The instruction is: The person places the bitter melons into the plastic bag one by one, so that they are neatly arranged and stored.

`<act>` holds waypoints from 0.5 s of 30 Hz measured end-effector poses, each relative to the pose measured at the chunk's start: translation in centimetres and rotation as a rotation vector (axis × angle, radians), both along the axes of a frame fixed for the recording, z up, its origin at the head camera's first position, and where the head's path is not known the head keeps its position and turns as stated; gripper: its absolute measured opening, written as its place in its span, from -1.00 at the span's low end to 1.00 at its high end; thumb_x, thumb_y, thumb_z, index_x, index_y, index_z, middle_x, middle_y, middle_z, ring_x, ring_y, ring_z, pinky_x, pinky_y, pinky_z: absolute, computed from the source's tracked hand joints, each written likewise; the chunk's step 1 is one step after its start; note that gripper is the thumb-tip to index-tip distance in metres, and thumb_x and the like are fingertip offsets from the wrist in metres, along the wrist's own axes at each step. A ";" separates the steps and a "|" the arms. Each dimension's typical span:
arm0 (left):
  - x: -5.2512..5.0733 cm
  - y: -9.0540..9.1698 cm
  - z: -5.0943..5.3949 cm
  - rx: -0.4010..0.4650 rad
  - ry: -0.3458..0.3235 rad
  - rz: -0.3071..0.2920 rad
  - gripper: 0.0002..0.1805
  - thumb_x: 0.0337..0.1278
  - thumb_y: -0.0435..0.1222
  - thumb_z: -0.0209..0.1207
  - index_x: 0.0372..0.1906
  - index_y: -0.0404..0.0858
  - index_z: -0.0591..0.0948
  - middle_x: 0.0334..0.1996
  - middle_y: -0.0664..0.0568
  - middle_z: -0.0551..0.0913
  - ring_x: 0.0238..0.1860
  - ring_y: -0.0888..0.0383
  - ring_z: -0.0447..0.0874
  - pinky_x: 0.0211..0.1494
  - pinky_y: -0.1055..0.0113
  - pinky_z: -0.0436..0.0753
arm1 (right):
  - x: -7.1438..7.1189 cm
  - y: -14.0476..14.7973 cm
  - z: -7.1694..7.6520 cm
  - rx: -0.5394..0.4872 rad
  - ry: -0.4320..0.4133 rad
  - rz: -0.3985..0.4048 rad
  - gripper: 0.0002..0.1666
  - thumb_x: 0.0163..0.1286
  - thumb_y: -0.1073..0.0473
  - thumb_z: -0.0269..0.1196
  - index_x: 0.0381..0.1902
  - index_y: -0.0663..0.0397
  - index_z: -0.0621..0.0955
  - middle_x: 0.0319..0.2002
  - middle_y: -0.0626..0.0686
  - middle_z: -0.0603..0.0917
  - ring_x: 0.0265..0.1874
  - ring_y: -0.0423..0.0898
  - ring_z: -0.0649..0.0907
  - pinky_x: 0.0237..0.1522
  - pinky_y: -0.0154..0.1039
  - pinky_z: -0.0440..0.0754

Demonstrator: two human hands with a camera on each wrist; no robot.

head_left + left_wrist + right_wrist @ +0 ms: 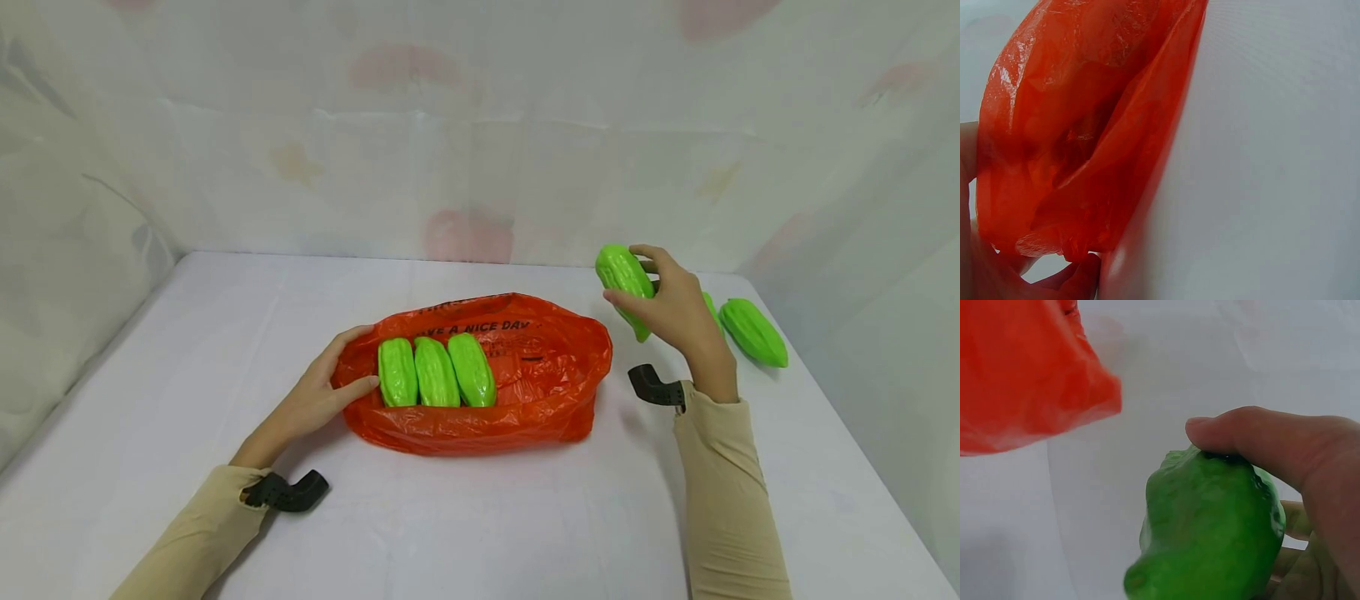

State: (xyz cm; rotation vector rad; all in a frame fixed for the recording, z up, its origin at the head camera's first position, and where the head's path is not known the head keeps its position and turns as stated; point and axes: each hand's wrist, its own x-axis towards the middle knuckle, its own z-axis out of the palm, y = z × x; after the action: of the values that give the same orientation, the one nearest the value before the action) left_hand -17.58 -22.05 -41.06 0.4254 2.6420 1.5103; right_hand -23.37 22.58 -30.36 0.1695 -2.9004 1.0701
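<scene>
A red plastic bag [551,367] with black lettering lies with its mouth spread wide. Three bright green, ridged bitter melons [437,372] sit side by side in its left part. My left hand [318,392] holds the bag's left edge, the thumb tip close by the leftmost melon; in the left wrist view, red film [1085,125] hides part of the fingers. Up and to the right of the bag, my right hand [675,304] grips another bitter melon [624,275] between thumb and fingers. In the right wrist view this melon [1210,525] is apart from the bag.
Beyond my right wrist, a bitter melon [753,332] lies on the white table [480,517], with another [710,310] partly hidden behind the hand. Pale patterned sheets [480,175] rise at the back and both sides. Each sleeve carries a black wrist mount [296,492].
</scene>
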 end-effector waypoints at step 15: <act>0.0 0.0 0.0 -0.009 -0.002 0.000 -0.27 0.32 -0.24 0.20 0.51 -0.04 0.17 0.43 -0.12 0.32 0.39 -0.10 0.29 0.36 -0.20 0.33 | 1.5 -1.5 1.4 -0.015 0.007 0.030 -0.03 0.32 -0.22 0.29 0.53 -0.02 0.16 0.39 0.31 0.40 0.12 0.29 0.60 -0.04 0.15 0.65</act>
State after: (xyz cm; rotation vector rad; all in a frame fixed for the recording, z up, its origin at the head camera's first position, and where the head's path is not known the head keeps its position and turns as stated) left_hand -17.62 -22.06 -41.02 0.4235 2.6462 1.4976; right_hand -21.91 21.10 -28.91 0.2158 -2.8919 1.0924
